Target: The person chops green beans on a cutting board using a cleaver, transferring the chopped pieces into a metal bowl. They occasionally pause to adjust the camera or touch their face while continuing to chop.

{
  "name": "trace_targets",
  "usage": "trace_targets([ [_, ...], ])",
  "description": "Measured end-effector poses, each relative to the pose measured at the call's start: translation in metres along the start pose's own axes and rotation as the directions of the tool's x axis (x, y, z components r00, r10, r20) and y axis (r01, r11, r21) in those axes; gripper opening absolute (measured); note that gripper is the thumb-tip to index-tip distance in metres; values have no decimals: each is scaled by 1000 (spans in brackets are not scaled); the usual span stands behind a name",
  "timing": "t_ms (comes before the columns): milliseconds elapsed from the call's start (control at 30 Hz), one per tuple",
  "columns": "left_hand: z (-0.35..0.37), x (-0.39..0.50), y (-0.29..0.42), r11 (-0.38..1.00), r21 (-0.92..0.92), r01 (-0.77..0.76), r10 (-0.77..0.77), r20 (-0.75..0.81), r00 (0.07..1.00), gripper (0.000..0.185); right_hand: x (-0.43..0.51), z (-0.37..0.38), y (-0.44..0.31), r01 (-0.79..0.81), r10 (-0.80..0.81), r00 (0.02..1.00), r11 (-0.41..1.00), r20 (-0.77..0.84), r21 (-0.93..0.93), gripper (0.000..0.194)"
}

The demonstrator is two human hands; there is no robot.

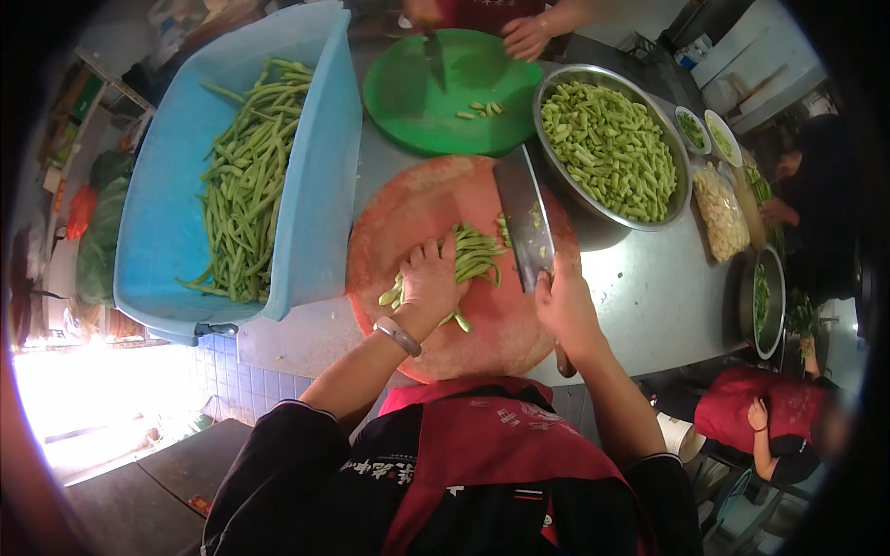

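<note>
My left hand (429, 273) presses down on a bundle of green beans (478, 251) lying on a round reddish cutting board (431, 184). The wrist wears a bracelet. In my right hand (562, 299) is the handle of a broad cleaver (526, 219), its blade beside the cut ends of the bundle, with green bits stuck on it. A few cut pieces (503, 229) show at the blade's left edge. The blade hides part of the board's right side.
A blue plastic tub (320, 160) of whole beans stands left; a steel bowl (685, 201) of cut beans stands right. A co-worker's hands and knife are over a green round board (396, 90). Bagged pale pieces (719, 212) and another steel bowl (780, 302) lie farther right, near other people.
</note>
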State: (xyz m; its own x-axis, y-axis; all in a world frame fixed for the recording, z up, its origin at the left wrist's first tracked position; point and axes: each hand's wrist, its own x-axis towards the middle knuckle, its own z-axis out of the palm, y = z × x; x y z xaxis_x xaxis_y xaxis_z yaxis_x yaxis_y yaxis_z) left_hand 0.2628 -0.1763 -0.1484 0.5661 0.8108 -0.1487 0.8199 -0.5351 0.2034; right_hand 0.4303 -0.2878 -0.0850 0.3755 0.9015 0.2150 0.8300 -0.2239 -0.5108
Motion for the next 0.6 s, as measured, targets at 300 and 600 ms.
trace_targets([
  [300, -5, -2, 6, 1000, 25, 18, -19, 45, 999, 84, -13, 22, -25, -278, 247, 923, 958, 296, 66, 24],
  [600, -8, -2, -2, 999, -6, -44, 45, 49, 998, 86, 9, 47, -16, -226, 253, 934, 965, 253, -130, 20],
])
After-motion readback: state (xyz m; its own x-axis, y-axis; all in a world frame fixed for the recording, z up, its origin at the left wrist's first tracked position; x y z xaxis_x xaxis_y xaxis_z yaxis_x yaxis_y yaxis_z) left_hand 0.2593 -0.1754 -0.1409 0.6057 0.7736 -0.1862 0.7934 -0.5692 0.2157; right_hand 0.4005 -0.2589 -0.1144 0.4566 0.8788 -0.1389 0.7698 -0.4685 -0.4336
